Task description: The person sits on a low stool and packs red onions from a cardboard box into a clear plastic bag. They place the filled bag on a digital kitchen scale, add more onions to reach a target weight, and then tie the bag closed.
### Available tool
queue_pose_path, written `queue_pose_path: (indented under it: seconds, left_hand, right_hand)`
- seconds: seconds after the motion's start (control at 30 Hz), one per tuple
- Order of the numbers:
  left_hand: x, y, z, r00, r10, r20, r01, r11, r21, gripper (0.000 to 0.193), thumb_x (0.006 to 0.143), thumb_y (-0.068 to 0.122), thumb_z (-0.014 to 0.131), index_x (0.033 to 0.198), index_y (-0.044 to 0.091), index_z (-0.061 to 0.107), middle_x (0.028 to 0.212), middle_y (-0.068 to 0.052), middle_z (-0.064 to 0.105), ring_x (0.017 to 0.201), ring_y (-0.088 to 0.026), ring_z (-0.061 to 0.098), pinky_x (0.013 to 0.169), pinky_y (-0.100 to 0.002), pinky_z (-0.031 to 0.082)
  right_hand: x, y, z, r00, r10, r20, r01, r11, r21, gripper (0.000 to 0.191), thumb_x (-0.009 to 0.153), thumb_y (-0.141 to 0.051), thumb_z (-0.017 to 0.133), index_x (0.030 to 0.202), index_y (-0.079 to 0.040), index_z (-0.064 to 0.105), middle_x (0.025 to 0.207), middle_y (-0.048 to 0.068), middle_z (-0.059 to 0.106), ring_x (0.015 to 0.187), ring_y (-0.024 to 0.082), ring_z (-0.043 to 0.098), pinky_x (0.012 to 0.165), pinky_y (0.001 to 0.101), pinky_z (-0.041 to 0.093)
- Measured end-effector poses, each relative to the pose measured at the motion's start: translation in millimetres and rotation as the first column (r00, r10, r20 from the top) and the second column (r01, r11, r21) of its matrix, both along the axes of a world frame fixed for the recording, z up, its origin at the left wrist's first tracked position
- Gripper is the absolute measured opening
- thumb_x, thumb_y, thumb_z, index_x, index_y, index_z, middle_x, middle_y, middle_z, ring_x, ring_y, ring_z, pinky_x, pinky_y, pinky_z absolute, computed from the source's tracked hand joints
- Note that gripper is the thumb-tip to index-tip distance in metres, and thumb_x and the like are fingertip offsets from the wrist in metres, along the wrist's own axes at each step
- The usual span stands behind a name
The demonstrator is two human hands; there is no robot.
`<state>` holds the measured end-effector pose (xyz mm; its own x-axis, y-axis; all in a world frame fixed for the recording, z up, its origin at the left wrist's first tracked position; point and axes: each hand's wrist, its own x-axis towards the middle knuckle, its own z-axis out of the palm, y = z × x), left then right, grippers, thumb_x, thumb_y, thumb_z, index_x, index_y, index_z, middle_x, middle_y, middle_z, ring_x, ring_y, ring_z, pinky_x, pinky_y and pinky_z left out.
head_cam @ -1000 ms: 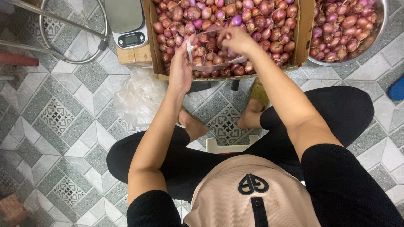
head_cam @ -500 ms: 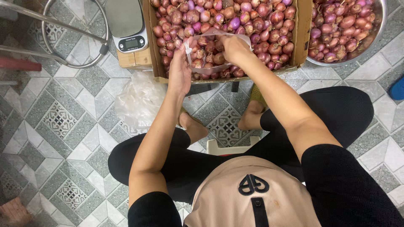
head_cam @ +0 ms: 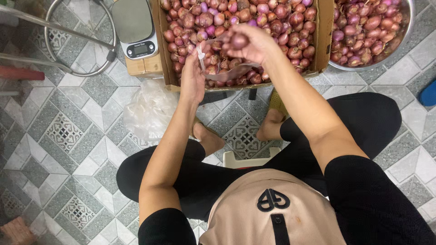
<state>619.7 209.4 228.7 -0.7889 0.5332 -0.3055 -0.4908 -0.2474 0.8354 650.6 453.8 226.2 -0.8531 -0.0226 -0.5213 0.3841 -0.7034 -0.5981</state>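
Observation:
A cardboard box (head_cam: 324, 34) full of small red shallots (head_cam: 272, 18) stands on the floor in front of me. My left hand (head_cam: 193, 77) holds a clear plastic bag (head_cam: 227, 68) open over the box, with several shallots inside. My right hand (head_cam: 252, 43) is right above the bag's mouth, fingers closed on one shallot (head_cam: 238, 41).
A digital kitchen scale (head_cam: 135, 27) sits on a small box left of the shallot box. A metal bowl (head_cam: 404, 38) of shallots is at the upper right. A heap of clear plastic bags (head_cam: 150, 109) lies on the tiled floor by my left knee. A metal stand (head_cam: 68, 38) is at the upper left.
My right hand has lifted out of the bag area and now holds a single shallot above the bag's mouth. My left hand has stayed on the bag.

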Motion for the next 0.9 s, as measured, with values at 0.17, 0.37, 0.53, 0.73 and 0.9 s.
queue_pose_path:
  seconds: [0.17,0.37,0.53,0.73,0.9]
  left_hand:
    - [1.0,4.1,1.4,1.0,-0.005,0.008,0.005,1.0,0.023,0.062,0.104,0.046,0.052,0.153,0.007,0.053,0.142,-0.002,0.06,0.111,-0.014,0.053,0.095,-0.03,0.041]
    - [4.8,5.5,1.7,1.0,-0.025,-0.007,0.025,0.999,0.045,0.064,0.103,0.045,0.051,0.155,0.008,0.047,0.148,-0.001,0.058,0.114,-0.012,0.053,0.103,-0.029,0.041]
    - [6.0,7.5,3.4,1.0,-0.011,0.006,0.011,0.999,0.036,0.063,0.104,0.044,0.051,0.154,0.007,0.049,0.144,-0.003,0.061,0.11,-0.011,0.057,0.097,-0.03,0.043]
    - [10.7,6.6,8.1,1.0,-0.001,0.026,0.0,1.0,0.028,0.064,0.103,0.047,0.052,0.153,0.007,0.051,0.14,-0.001,0.063,0.108,-0.009,0.058,0.09,-0.027,0.041]
    - [10.7,9.4,13.4,1.0,0.011,0.026,-0.011,1.0,-0.003,0.063,0.102,0.049,0.053,0.15,0.008,0.054,0.138,0.001,0.064,0.106,-0.009,0.058,0.09,-0.026,0.041]
  right_hand:
    - [3.8,-29.1,-37.4,0.942,0.335,-0.031,-0.244,0.743,0.624,0.032,0.088,-0.011,0.066,0.12,-0.008,0.063,0.107,0.013,0.071,0.095,0.027,0.071,0.083,0.0375,0.061]
    - [18.4,-58.9,-71.7,0.919,0.394,0.021,-0.061,0.09,0.994,0.048,0.077,-0.009,0.081,0.12,0.001,0.061,0.116,0.025,0.066,0.106,0.041,0.065,0.093,0.046,0.053]
    - [18.3,-49.0,-65.0,0.88,0.466,-0.09,-0.006,0.2,0.98,0.033,0.086,-0.015,0.081,0.112,0.001,0.068,0.105,0.019,0.073,0.099,0.033,0.072,0.088,0.0429,0.056]
    - [-4.8,51.1,-54.0,0.887,0.294,-0.357,0.254,0.337,0.907,0.011,0.096,-0.008,0.075,0.107,-0.006,0.076,0.104,0.009,0.075,0.097,0.018,0.073,0.088,0.0342,0.059]
    - [48.4,155.7,-49.7,0.968,0.016,-0.252,0.243,0.21,0.947,0.014,0.092,-0.01,0.079,0.105,-0.005,0.075,0.104,0.009,0.079,0.097,0.02,0.076,0.086,0.0349,0.06]
